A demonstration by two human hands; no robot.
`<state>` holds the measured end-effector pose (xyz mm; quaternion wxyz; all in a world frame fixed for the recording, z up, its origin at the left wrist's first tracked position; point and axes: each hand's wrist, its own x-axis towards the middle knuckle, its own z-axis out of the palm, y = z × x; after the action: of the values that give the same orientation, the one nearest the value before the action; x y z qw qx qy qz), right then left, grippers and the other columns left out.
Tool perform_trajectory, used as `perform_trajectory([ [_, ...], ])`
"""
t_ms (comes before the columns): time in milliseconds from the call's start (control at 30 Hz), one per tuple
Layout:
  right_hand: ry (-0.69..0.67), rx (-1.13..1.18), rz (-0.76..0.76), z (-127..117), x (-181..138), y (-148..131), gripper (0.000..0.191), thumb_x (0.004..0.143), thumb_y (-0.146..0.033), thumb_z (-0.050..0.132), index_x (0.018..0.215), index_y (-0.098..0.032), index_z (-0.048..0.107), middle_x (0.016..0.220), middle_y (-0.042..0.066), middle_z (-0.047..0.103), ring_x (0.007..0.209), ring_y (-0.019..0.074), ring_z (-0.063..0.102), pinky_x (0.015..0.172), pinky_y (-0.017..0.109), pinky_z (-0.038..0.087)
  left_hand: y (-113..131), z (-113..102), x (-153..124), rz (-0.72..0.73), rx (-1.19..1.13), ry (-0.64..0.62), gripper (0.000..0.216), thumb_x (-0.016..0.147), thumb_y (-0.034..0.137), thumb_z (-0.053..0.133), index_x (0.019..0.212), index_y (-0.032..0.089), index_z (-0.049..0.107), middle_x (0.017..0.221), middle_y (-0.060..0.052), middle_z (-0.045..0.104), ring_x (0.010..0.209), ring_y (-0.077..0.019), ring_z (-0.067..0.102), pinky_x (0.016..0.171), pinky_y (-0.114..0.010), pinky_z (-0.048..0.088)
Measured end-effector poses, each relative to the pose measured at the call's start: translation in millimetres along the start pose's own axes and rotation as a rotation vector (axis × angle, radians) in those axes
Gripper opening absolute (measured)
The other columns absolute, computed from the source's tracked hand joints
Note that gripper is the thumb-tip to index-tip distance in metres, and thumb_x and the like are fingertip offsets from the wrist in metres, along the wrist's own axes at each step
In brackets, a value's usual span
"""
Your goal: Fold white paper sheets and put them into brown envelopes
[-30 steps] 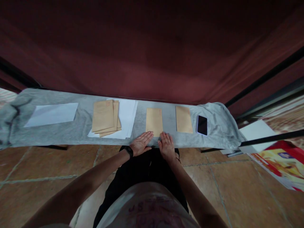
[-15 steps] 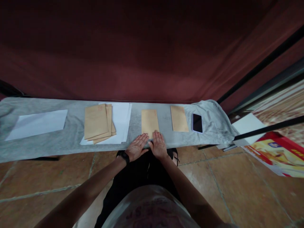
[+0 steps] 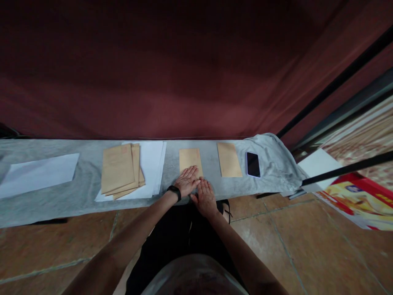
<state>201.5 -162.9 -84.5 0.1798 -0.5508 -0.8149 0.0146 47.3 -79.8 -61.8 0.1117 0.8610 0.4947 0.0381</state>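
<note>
A brown paper envelope (image 3: pixel 189 156) lies flat on the grey cloth in front of me. My left hand (image 3: pixel 186 182), with a black band at the wrist, rests flat across its lower part, fingers stretched out. My right hand (image 3: pixel 206 199) lies at the lower right corner of this envelope, fingers extended and palm down, touching its near edge. The hands cover the envelope's near end. To the right lies a second brown envelope (image 3: pixel 229 160), apart from both hands.
A pile of brown envelopes (image 3: pixel 118 167) sits on white paper sheets (image 3: pixel 153 168) left of centre. Another white sheet (image 3: pixel 39 174) lies far left. A phone (image 3: pixel 253 164) is at the right on the grey cloth (image 3: pixel 276 164). Beyond the table end stands a red and yellow box (image 3: pixel 362 200).
My left hand has slid forward and right, further over the envelope. The right hand remains at the near edge. The view has shifted slightly, so the table sits lower.
</note>
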Motion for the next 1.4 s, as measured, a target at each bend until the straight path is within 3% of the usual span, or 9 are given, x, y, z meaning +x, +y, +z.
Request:
perform_trajectory([
  [300, 0.003, 0.011, 0.008, -2, -1, 0, 0.070, 0.101, -0.049, 0.043, 0.152, -0.003, 0.032, 0.158, 0.022, 0.034, 0.147, 0.0323, 0.032, 0.119, 0.050, 0.029, -13, 7, 59, -0.049, -0.009, 0.070, 0.066, 0.099, 0.049, 0.027, 0.157, 0.018, 0.025, 0.164, -0.007, 0.027, 0.154, -0.0237, 0.014, 0.125, -0.048, 0.011],
  [500, -0.017, 0.022, 0.012, -3, 0, 0, 0.069, 0.099, -0.048, 0.046, 0.152, -0.006, 0.034, 0.157, 0.021, 0.036, 0.147, 0.0325, 0.032, 0.119, 0.051, 0.029, -17, 14, 67, -0.058, -0.016, 0.139, 0.065, 0.098, 0.052, 0.030, 0.157, 0.024, 0.028, 0.162, -0.005, 0.032, 0.153, -0.0260, 0.015, 0.124, -0.052, 0.008],
  [767, -0.002, 0.024, -0.004, 0, 0, 2, 0.072, 0.099, -0.050, 0.046, 0.151, -0.003, 0.033, 0.157, 0.023, 0.035, 0.146, 0.0329, 0.033, 0.119, 0.052, 0.028, -10, 19, 40, 0.009, 0.002, 0.113, 0.061, 0.100, 0.041, 0.028, 0.159, 0.029, 0.019, 0.163, 0.000, 0.029, 0.153, -0.0241, 0.015, 0.124, -0.052, 0.010],
  [1067, -0.002, 0.021, -0.009, -1, -1, 3, 0.059, 0.101, -0.035, 0.039, 0.151, -0.003, 0.035, 0.156, 0.022, 0.038, 0.146, 0.0307, 0.034, 0.119, 0.051, 0.027, 4, 17, -1, -0.057, -0.014, 0.101, 0.057, 0.102, 0.038, 0.021, 0.156, 0.025, 0.031, 0.164, -0.001, 0.025, 0.154, -0.0245, 0.013, 0.124, -0.050, 0.012],
  [1400, -0.043, 0.008, -0.005, 2, -3, 6, 0.058, 0.100, -0.030, 0.040, 0.150, -0.001, 0.036, 0.159, 0.021, 0.033, 0.148, 0.0291, 0.029, 0.121, 0.048, 0.024, 10, 13, -59, 0.119, 0.049, 0.090, 0.056, 0.103, 0.039, 0.027, 0.156, 0.022, 0.029, 0.163, -0.003, 0.029, 0.153, -0.0193, 0.017, 0.125, -0.042, 0.011],
])
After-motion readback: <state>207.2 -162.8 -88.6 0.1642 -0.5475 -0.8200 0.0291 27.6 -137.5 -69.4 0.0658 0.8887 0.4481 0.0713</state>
